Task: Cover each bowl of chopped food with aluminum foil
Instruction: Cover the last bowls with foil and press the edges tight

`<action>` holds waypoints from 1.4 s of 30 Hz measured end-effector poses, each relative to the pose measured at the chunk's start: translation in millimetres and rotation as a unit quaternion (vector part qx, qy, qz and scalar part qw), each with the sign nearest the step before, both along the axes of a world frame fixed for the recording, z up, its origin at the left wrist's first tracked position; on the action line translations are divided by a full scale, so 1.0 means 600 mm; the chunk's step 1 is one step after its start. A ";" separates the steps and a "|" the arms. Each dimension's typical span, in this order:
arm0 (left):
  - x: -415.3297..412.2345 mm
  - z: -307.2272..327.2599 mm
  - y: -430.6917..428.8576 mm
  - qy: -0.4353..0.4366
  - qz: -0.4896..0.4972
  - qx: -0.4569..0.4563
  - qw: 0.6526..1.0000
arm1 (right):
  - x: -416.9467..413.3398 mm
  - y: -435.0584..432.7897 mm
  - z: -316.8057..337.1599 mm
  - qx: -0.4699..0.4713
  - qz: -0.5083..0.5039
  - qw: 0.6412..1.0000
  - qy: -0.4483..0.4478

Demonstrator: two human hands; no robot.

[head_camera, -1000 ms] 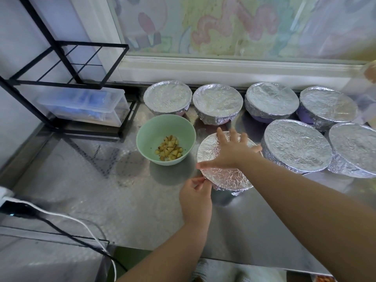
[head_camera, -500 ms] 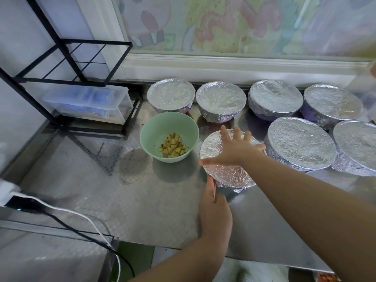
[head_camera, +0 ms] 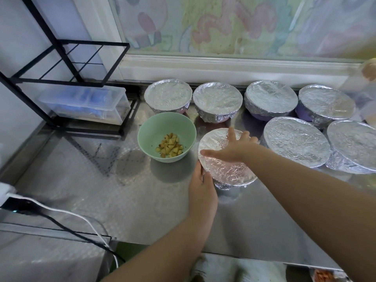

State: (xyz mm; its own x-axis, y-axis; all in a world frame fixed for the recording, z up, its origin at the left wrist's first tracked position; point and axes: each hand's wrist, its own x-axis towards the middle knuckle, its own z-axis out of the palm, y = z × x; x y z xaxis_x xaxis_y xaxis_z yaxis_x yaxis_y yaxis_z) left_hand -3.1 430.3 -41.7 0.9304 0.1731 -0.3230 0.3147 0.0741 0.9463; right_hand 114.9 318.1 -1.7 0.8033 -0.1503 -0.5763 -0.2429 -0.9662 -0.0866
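Pressing flat-palmed, the right hand (head_camera: pixel 234 148) steadied the round foil-wrapped bowl (head_camera: pixel 230 171) on the shiny steel counter (head_camera: pixel 101 190); the left hand (head_camera: pixel 203 192), fingers straight, touched its side. The flimsy foil looked tear-prone and best crimped at the rim.

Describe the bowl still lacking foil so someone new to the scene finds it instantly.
On the steel counter, look just right of the black wire rack. The green bowl sits there, left of the foil-covered bowl under the right hand. It alone is uncovered, showing chopped yellow-brown pieces; every neighbour wears foil.
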 end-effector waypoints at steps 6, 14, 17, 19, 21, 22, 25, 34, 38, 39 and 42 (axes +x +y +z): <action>0.042 -0.023 0.040 0.007 -0.039 0.005 0.999 | 0.001 -0.007 0.006 0.024 0.077 0.996 -0.050; 0.033 -0.019 0.059 -0.022 0.007 0.121 0.992 | 0.001 0.001 0.005 0.018 0.085 0.996 -0.028; 0.037 -0.024 0.058 -0.024 0.010 0.156 0.987 | 0.002 0.003 0.004 0.013 0.084 0.996 -0.029; 0.038 -0.027 0.057 -0.022 0.014 0.171 0.985 | 0.001 0.003 0.004 0.011 0.084 0.996 -0.031; 0.039 -0.026 0.053 -0.018 0.023 0.181 0.983 | -0.001 0.003 0.003 0.012 0.080 0.996 -0.031; 0.039 -0.025 0.050 -0.015 0.029 0.184 0.982 | -0.002 0.003 0.003 0.015 0.077 0.996 -0.031; 0.039 -0.022 0.042 -0.005 0.056 0.185 0.981 | -0.002 0.004 0.001 0.020 0.073 0.997 -0.032; -0.004 -0.006 0.005 0.045 0.051 0.042 0.997 | -0.001 0.005 0.000 0.021 0.072 0.997 -0.031; -0.002 -0.008 0.006 0.046 0.037 0.023 0.998 | -0.005 0.008 0.004 0.020 0.064 0.997 -0.033; -0.003 -0.009 0.009 0.044 0.026 0.019 0.998 | -0.007 0.010 0.005 0.019 0.060 0.997 -0.033; -0.008 -0.013 0.025 0.004 -0.028 0.033 0.999 | -0.013 0.013 0.007 0.016 0.046 0.998 -0.031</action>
